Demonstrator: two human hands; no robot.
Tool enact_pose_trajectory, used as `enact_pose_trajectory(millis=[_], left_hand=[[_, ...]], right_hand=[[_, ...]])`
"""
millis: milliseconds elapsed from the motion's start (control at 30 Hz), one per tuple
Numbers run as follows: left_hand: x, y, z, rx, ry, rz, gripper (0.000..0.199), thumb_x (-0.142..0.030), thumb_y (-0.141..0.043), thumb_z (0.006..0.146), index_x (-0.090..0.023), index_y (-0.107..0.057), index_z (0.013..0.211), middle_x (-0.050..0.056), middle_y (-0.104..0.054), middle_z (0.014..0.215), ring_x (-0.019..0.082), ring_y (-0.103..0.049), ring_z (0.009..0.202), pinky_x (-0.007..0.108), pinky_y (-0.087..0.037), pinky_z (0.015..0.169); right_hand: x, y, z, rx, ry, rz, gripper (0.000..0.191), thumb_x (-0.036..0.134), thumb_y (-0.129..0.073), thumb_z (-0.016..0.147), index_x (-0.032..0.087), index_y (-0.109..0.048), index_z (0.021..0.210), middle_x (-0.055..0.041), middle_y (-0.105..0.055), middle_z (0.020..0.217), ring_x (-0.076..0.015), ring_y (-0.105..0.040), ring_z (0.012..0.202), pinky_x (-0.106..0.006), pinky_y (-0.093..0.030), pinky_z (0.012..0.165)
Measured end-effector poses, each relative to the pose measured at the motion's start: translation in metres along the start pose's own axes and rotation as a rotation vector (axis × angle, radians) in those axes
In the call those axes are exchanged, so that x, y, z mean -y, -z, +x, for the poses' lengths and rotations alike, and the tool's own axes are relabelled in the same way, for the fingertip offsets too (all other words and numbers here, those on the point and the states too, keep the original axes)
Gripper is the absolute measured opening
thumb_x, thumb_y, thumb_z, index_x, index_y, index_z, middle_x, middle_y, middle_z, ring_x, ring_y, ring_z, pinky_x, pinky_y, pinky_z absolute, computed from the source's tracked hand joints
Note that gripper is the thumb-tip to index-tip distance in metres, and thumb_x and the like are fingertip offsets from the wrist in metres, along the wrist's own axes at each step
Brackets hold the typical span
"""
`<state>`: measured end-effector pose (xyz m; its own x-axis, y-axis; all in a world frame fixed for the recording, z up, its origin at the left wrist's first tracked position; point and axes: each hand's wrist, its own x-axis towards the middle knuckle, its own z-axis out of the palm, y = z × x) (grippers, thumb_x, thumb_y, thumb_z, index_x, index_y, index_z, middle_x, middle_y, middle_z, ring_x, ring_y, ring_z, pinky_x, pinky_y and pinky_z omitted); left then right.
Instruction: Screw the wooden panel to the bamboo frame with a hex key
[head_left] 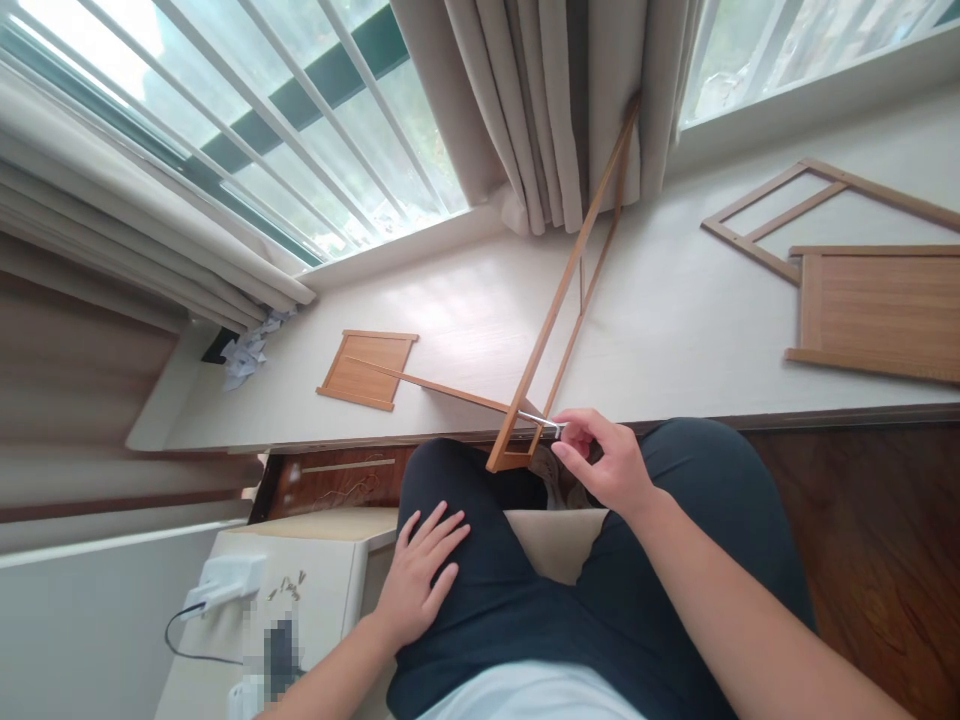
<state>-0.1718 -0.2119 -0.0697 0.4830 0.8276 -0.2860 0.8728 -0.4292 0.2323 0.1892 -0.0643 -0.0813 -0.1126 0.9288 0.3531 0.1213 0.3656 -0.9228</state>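
My right hand (609,462) pinches the short bent end of a silver hex key (537,420) between thumb and fingers. Its long arm reaches into the lower end of a narrow wooden frame (552,325), which stands on edge across the white ledge and leans toward the curtain. A thin wooden panel (454,392) joins that frame near the key and extends left. The key's tip is hidden behind the wood. Flat on my left thigh lies my left hand (424,575), fingers spread, holding nothing.
A small wooden panel (369,368) lies on the ledge (667,340) at left. At right are a larger panel (885,310) and an open wooden frame (795,210). Screws (289,585) and a power strip (232,580) sit on the white cabinet (330,590). Curtains (525,110) hang behind.
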Motion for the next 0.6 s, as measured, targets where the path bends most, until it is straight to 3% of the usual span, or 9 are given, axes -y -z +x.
enact_pose_trajectory(millis=[67,167,333,600], left_hand=[[0.012,0.004,-0.003,0.026,-0.149,0.006,0.058,-0.031,-0.044,0.104,-0.032,-0.042,0.161,0.002,-0.048,0.163,0.026,-0.033,0.158,0.052,-0.013,0.131],[0.029,0.006,0.005,-0.038,-0.269,-0.033,0.058,-0.037,-0.04,0.102,-0.031,-0.045,0.159,0.002,-0.051,0.162,0.028,-0.034,0.157,0.052,-0.014,0.129],[0.037,-0.001,0.016,-0.11,-0.284,-0.082,0.059,-0.04,-0.039,0.1,-0.03,-0.048,0.157,0.004,-0.055,0.158,0.03,-0.039,0.154,0.052,-0.02,0.126],[0.037,-0.006,0.013,-0.159,-0.28,-0.123,0.059,-0.036,-0.041,0.098,-0.029,-0.049,0.156,0.004,-0.058,0.155,0.03,-0.042,0.152,0.052,-0.021,0.125]], right_hand=[[0.0,0.0,0.0,-0.013,0.018,-0.021,0.019,0.026,-0.068,0.096,0.025,-0.066,0.115,0.0036,-0.064,0.073,-0.0125,-0.056,0.058,-0.025,-0.051,0.059],[0.0,0.0,0.001,-0.022,0.047,-0.038,0.019,0.024,-0.068,0.096,0.025,-0.067,0.115,0.0038,-0.065,0.072,-0.0128,-0.058,0.059,-0.025,-0.051,0.059],[-0.001,-0.001,0.003,-0.031,0.077,-0.04,0.022,0.021,-0.069,0.094,0.025,-0.067,0.116,0.0036,-0.066,0.071,-0.0128,-0.06,0.059,-0.025,-0.051,0.059],[-0.003,-0.005,0.001,-0.038,0.062,-0.018,0.027,0.018,-0.07,0.093,0.025,-0.068,0.119,0.0032,-0.065,0.073,-0.0144,-0.061,0.063,-0.027,-0.053,0.062]])
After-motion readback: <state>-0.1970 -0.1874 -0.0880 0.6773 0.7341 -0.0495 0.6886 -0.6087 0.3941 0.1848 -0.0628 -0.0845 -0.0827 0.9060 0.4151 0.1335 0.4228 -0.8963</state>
